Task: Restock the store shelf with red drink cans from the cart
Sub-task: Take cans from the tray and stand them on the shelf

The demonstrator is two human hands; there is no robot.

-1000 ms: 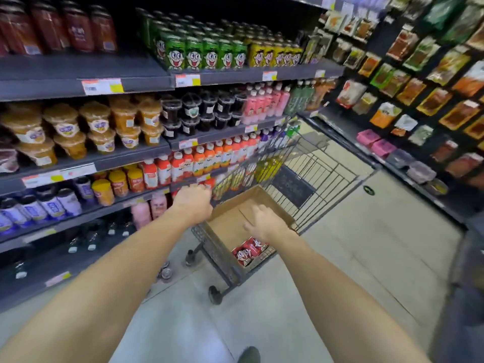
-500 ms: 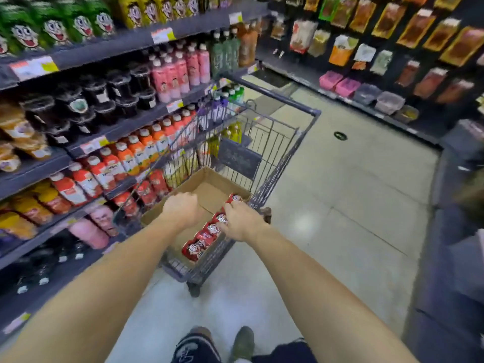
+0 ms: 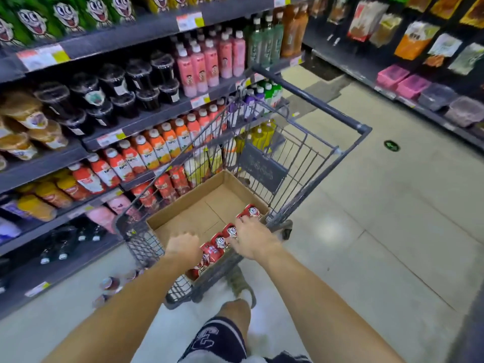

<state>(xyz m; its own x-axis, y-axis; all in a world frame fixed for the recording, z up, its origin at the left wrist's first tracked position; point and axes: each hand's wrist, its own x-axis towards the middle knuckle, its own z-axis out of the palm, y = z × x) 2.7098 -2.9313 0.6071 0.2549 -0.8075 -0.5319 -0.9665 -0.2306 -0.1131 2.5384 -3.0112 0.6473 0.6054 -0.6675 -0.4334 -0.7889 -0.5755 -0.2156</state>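
A row of red drink cans [image 3: 219, 242] lies along the near side of an open cardboard box [image 3: 199, 205] inside the grey wire cart [image 3: 324, 111]. Both my hands reach down into the box. My left hand [image 3: 183, 248] hangs over the near end of the row with its fingers bent down out of sight behind its back. My right hand [image 3: 252, 238] lies on the cans further along, fingers spread and touching their tops. One red can [image 3: 252, 211] sits just past my right fingertips.
The drink shelf [image 3: 146, 119] on the left holds bottles, cups and green cans, close beside the cart. A few small bottles [image 3: 110, 282] lie on the floor by its base. Snack racks [image 3: 408, 82] line the right side. Tiled aisle floor [image 3: 366, 231] stretches between.
My view has dropped and come closer to the cart. Both hands moved from the cart's near rim down into the box onto the red cans.
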